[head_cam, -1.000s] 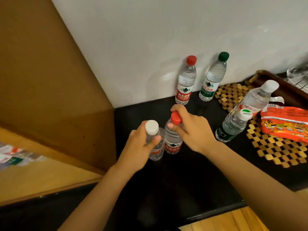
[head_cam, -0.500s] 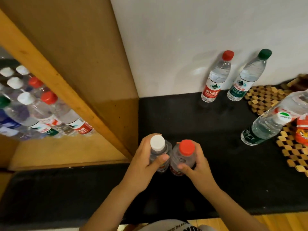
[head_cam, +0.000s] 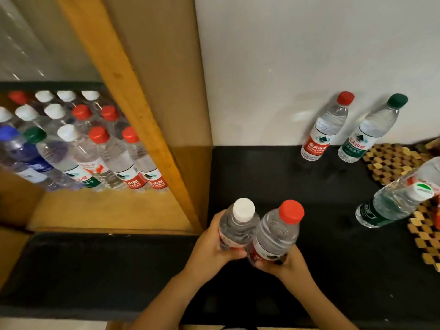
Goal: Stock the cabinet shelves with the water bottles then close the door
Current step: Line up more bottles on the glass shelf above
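My left hand (head_cam: 209, 246) grips a white-capped water bottle (head_cam: 238, 222) around its body. Beside it, touching, my right hand (head_cam: 285, 263) holds a red-capped water bottle (head_cam: 278, 232) from below. Both bottles are lifted above the black counter (head_cam: 321, 234). To the left, the wooden cabinet shelf (head_cam: 107, 210) holds several bottles (head_cam: 95, 156) with white, red, green and blue caps. By the wall a red-capped bottle (head_cam: 326, 127) and a green-capped bottle (head_cam: 371, 129) stand. At the right stands a bottle with a green-and-white cap (head_cam: 392, 203), and another bottle (head_cam: 428, 172) behind it.
A wooden cabinet frame post (head_cam: 133, 110) slants between the shelf and the counter. A woven bamboo mat (head_cam: 392, 163) lies at the right edge of the counter. The white wall (head_cam: 285, 67) backs the counter.
Both hands have lifted the two bottles off the counter and drawn them nearer to me. My view has swung left, so more of the stocked shelf shows.
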`<action>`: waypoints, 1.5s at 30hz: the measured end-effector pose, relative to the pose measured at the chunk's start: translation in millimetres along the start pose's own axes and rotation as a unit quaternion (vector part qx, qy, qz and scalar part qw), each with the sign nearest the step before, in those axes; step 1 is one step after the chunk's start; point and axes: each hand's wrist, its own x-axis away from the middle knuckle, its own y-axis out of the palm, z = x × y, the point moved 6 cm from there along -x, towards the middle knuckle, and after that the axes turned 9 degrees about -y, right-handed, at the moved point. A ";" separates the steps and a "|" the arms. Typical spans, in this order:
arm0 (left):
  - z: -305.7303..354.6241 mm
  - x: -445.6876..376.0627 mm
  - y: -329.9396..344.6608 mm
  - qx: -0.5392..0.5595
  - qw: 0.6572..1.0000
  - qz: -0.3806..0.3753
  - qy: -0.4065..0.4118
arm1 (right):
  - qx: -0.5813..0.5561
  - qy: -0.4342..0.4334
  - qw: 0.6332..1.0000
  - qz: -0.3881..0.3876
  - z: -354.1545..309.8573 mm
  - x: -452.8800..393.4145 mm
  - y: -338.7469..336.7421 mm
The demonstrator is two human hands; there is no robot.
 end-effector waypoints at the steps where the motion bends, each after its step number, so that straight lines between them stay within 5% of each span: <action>1: 1.4 5.5 -4.6 0.002 1.000 -0.002 0.004 | -0.001 -0.007 1.000 -0.006 -4.4 3.9 -0.1; 10: 41.7 87.8 -95.4 0.078 0.987 0.096 0.099 | -0.013 -0.145 0.989 -0.034 -107.4 28.5 60.0; 21: 142.8 206.5 -254.3 0.130 0.913 0.254 0.292 | -0.065 -0.376 0.922 -0.068 -310.9 53.0 170.6; 30: 252.2 254.0 -339.5 0.122 0.867 0.215 0.433 | -0.096 -0.510 0.849 -0.096 -458.1 80.0 211.6; 35: 298.2 249.3 -372.3 0.091 0.860 0.226 0.449 | -0.036 -0.543 0.836 -0.076 -508.2 64.6 217.0; 45: 294.5 181.5 -386.8 0.064 0.890 0.273 0.359 | 0.028 -0.444 0.896 0.010 -495.2 -10.1 208.3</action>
